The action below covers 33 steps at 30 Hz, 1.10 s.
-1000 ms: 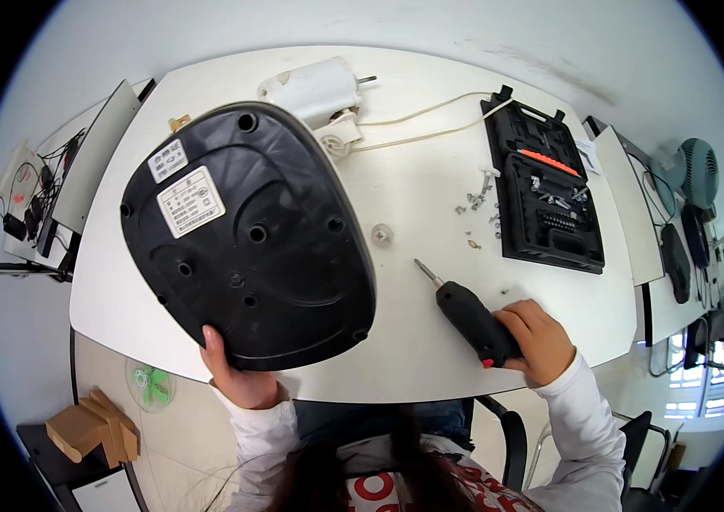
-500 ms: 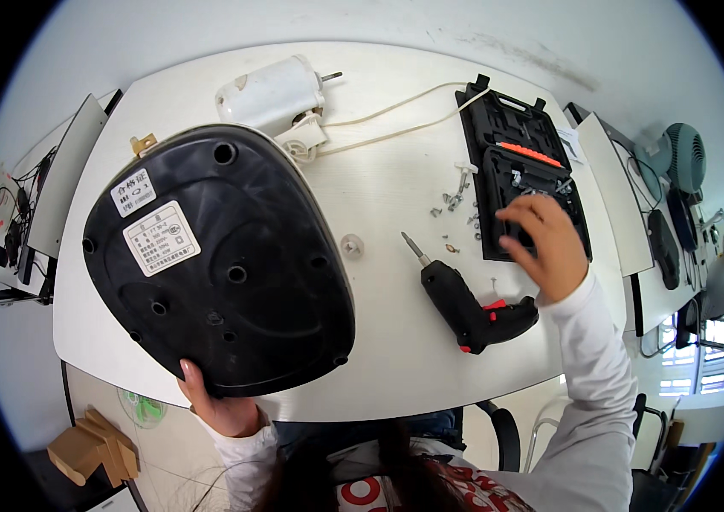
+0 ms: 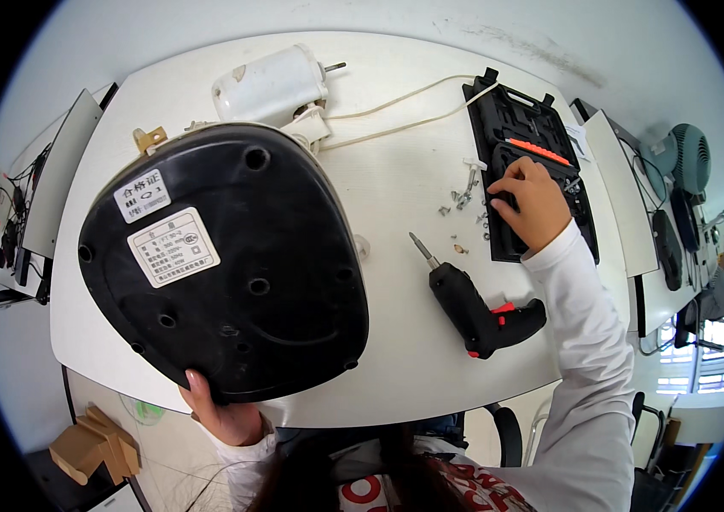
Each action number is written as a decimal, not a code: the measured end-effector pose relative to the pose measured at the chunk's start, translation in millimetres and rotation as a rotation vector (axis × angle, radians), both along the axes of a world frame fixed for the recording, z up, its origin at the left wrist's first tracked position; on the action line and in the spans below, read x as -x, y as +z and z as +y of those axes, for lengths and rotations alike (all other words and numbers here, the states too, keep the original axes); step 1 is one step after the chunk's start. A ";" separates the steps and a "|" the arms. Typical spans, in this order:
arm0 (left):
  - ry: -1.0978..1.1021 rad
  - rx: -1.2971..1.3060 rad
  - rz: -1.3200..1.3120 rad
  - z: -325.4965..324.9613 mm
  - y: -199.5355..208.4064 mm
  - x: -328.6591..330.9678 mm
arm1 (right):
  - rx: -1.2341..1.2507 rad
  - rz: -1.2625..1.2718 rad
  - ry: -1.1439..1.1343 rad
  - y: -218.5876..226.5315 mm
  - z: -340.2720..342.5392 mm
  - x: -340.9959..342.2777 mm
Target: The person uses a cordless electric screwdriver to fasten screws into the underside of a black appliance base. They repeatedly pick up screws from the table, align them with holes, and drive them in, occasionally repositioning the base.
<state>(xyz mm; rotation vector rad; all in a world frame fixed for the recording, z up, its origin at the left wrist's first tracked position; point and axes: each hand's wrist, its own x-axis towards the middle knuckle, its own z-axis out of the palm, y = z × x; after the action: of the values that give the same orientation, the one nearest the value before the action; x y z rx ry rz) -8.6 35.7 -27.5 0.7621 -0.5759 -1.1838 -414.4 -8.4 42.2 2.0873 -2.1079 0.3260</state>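
Base (image 3: pixel 225 341), head view: over the worktop (image 3: pixel 409 375), near edge between fingers of the left hand (image 3: pixel 227 420).
Right hand (image 3: pixel 534 205): now at the toolbox (image 3: pixel 503 155), fingers narrow, any contents hidden.
Screwdriver (image 3: pixel 469 311): released since a second earlier, freeing that hand.

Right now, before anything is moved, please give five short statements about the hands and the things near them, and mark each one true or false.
1. The left hand holds the black base. True.
2. The tool case is closed. False: it is open.
3. The right hand is close to the tool case. True.
4. The cordless screwdriver is in the right hand. False: it lies on the table.
5. The white motor unit is left of the tool case. True.
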 end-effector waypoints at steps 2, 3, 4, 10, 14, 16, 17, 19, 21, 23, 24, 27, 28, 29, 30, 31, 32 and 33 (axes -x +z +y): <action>-0.014 0.010 -0.021 -0.3 4.5 3.2 | -0.001 0.086 -0.047 -1.6 -0.9 -11.0; -0.022 0.011 -0.029 -0.4 5.3 4.0 | 0.003 0.158 -0.066 -2.3 -1.6 -16.8; -0.030 0.011 -0.036 -0.5 5.8 4.8 | 0.006 0.229 -0.084 -2.7 -1.9 -19.4; -0.010 -0.002 -0.022 -0.7 6.4 4.1 | -0.006 0.347 -0.094 -17.1 -10.4 -17.5; -0.027 -0.003 -0.001 -0.6 7.5 2.2 | 0.099 -0.082 0.015 -8.7 -8.3 -16.1; -0.004 -0.008 -0.018 -0.4 6.7 4.5 | 0.046 -0.614 0.021 5.7 -2.1 -18.8; 0.007 -0.010 -0.026 -0.2 6.4 5.6 | 0.003 -0.852 0.028 11.3 1.0 -20.9; -0.011 0.002 -0.018 -0.6 6.0 5.3 | -0.084 -1.332 0.036 19.2 10.0 -24.2; -0.027 0.008 -0.014 -0.7 6.7 4.6 | -0.146 -1.466 0.094 23.6 17.6 -27.0; -0.039 0.009 -0.015 -0.3 8.0 4.3 | -0.176 -1.541 0.140 26.4 21.3 -32.9; -0.035 0.008 -0.017 -0.2 7.7 3.8 | -0.178 -1.569 0.148 26.0 21.8 -33.8; -0.021 -0.001 -0.024 -0.1 6.5 3.3 | -0.084 -1.332 0.081 33.8 18.5 -45.5; -0.018 -0.006 -0.025 -0.1 6.6 3.8 | -0.072 -1.254 0.082 30.2 16.4 -41.7; -0.015 -0.011 -0.027 -0.2 6.6 4.1 | -0.062 -1.176 0.084 22.6 11.9 -34.3; -0.020 -0.008 -0.031 -0.3 6.1 3.9 | -0.051 -1.099 0.085 16.7 8.0 -27.4; -0.023 -0.005 -0.035 0.0 6.1 3.0 | -0.007 -0.773 0.061 15.4 5.8 -22.5; -0.026 -0.002 -0.039 0.3 6.4 2.3 | 0.036 -0.446 0.037 14.9 3.9 -18.0; -0.033 0.006 -0.041 0.1 6.8 2.7 | 0.077 -0.120 0.011 12.1 2.0 -14.8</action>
<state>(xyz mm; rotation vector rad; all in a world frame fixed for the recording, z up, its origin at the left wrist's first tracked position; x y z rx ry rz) -11.3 35.9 -20.7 0.7759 -0.6279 -1.1984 -399.6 -6.5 54.2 2.0852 -2.1133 0.5380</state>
